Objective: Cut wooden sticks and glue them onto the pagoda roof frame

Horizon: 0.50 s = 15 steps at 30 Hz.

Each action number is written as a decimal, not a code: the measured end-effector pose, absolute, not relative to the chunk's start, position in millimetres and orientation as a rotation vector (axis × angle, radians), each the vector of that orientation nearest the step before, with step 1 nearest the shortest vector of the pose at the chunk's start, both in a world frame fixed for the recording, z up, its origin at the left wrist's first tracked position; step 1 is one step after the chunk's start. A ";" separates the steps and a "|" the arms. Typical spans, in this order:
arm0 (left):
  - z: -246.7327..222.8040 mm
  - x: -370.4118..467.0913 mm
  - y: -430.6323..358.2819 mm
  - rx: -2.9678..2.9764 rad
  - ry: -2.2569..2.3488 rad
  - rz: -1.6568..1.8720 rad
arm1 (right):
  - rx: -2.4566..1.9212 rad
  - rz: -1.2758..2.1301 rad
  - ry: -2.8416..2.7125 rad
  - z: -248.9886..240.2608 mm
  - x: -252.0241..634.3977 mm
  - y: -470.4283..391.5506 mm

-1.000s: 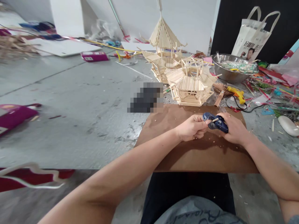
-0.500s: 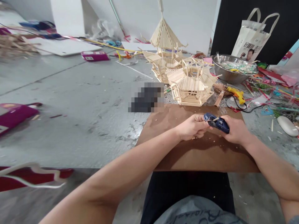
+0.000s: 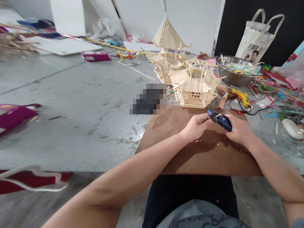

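Note:
My right hand [image 3: 237, 128] is wrapped round a dark blue hand tool [image 3: 224, 123], over the brown sheet [image 3: 185, 161] on the table. A short pale stick [image 3: 218, 115] shows at the tool's middle. At the tool's left end, the fingers of my left hand [image 3: 196, 126] are pinched together; what lies between them is too small to make out. Small pale bits lie on the sheet below. Just beyond it stands a six-sided model [image 3: 196, 85] of pale sticks, in front of a taller model [image 3: 168, 38] with a pointed roof.
A blurred dark object [image 3: 148, 99] lies left of the models. To the right are a yellow glue gun [image 3: 241, 96] with a black cord, a steel bowl [image 3: 237, 76], a white mouse [image 3: 292, 128] and scattered scraps. Purple boxes [image 3: 96, 56] lie to the left.
Both hands and the blue tool have moved slightly up and away from me. The tool stays in my right hand, and the models have not moved.

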<state>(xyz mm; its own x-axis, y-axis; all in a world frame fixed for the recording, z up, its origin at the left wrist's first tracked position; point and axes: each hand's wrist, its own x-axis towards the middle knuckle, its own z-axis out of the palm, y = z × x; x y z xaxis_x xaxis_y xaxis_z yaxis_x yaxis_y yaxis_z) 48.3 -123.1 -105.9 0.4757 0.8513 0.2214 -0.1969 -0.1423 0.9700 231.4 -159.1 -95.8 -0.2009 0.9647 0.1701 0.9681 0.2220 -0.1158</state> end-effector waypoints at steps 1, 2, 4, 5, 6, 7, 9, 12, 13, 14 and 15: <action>-106.1 47.8 -123.4 1.433 0.626 1.007 | -1.818 -0.014 -2.300 -96.1 231.9 -158.5; -106.7 47.3 -123.6 1.427 0.630 0.993 | -1.799 -0.005 -2.309 -96.4 232.4 -158.1; -108.5 46.3 -123.5 1.386 0.621 0.950 | -1.769 0.010 -2.320 -96.7 233.5 -158.2; -109.4 45.8 -123.2 1.357 0.612 0.921 | -1.753 0.018 -2.327 -96.8 234.0 -158.6; -109.9 45.4 -122.9 1.327 0.600 0.892 | -1.736 0.026 -2.336 -96.9 234.4 -158.9; -110.2 45.0 -122.6 1.298 0.588 0.864 | -1.721 0.034 -2.343 -97.1 234.8 -159.2; -109.5 44.6 -122.3 1.243 0.566 0.818 | -1.694 0.049 -2.354 -97.5 235.5 -159.5; -106.7 44.8 -123.0 1.156 0.540 0.762 | -1.662 0.057 -2.364 -98.3 236.6 -159.0; -105.8 45.1 -123.4 1.129 0.534 0.746 | -1.646 0.056 -2.368 -98.5 237.0 -158.8; -105.1 45.2 -123.7 1.103 0.529 0.734 | -1.627 0.052 -2.372 -98.7 237.3 -158.6; -104.6 45.3 -123.9 1.077 0.522 0.722 | -1.609 0.046 -2.375 -98.8 237.7 -158.5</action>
<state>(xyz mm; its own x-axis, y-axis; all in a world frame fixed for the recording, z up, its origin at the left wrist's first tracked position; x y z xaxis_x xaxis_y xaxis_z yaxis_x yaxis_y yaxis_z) 45.3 -123.9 -104.6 0.6636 0.7471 -0.0387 -0.2707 0.2881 0.9186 237.7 -158.5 -98.8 -0.3461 0.9156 0.2048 0.9069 0.3824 -0.1771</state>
